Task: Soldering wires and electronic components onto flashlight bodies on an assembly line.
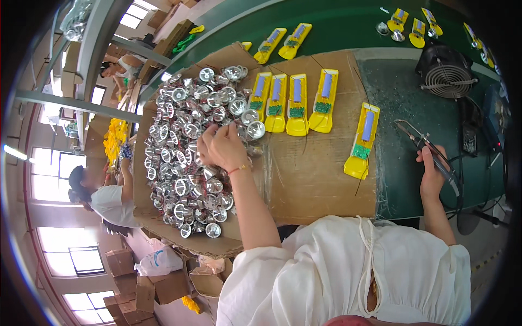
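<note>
My left hand (224,148) is over the right side of a heap of small silver lamp reflectors (182,187). Its fingers are bent and drawn together among them; what they pinch, if anything, is hidden. Thin red wires show between the reflectors. On the right, my right hand (432,171) is wrapped round a soldering iron (435,155), whose thin metal tip points up and left. Between my hands, a yellow plastic housing (362,141) with a green circuit board and a pale purple cell lies on cardboard (304,179). Several similar yellow housings (297,103) stand in a row farther off.
A black fan with a wire grille (448,81) stands at the back right. More yellow housings (295,42) lie on the green belt (342,32) beyond. Cables hang near my right hand. Two people (111,195) work at the left, near cardboard boxes (157,293).
</note>
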`<state>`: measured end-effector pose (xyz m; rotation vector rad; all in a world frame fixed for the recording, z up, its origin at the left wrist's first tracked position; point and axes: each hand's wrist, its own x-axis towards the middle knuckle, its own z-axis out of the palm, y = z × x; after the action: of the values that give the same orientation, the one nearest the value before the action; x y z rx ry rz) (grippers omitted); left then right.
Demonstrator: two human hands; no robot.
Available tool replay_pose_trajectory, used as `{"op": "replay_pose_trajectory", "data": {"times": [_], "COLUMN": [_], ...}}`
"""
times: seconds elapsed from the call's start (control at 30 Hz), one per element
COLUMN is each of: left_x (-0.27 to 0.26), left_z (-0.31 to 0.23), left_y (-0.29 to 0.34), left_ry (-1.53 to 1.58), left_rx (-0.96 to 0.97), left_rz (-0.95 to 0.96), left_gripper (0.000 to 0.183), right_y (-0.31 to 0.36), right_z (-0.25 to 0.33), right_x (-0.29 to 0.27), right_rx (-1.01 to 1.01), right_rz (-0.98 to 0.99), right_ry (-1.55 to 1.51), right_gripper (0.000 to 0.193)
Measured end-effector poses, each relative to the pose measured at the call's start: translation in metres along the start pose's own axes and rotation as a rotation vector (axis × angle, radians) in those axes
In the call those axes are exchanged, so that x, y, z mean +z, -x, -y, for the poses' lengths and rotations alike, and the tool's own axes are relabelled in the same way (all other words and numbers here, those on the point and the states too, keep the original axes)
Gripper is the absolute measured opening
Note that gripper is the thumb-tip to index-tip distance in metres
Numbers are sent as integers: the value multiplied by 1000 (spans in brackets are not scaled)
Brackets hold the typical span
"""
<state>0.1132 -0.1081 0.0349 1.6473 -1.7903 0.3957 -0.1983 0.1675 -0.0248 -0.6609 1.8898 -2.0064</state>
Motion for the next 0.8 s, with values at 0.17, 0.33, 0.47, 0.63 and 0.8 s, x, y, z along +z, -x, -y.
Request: {"op": "replay_pose_trajectory", "data": {"times": [0.17, 0.33, 0.47, 0.63, 0.8], "left_x": [-21, -57, -45, -38, -30], "left_z": [-54, -116, -125, -132, -130], "left_y": [21, 97, 112, 117, 123], "left_ry": [755, 873, 886, 921, 928], "left_rx": [-47, 48, -143, 145, 134], "left_rz": [214, 860, 1016, 896, 872], "left_gripper": [11, 12, 10, 9, 10], "right_y": [13, 32, 36, 41, 43], "right_z": [18, 45, 38, 35, 29], "right_x": [-7, -5, 9, 18, 21], "right_rx": [-67, -198, -224, -67, -16], "right_rz": [-21, 343, 428, 373, 369], "right_ry": [-52, 155, 79, -1, -23], "right_gripper": [14, 19, 18, 15, 15]}}
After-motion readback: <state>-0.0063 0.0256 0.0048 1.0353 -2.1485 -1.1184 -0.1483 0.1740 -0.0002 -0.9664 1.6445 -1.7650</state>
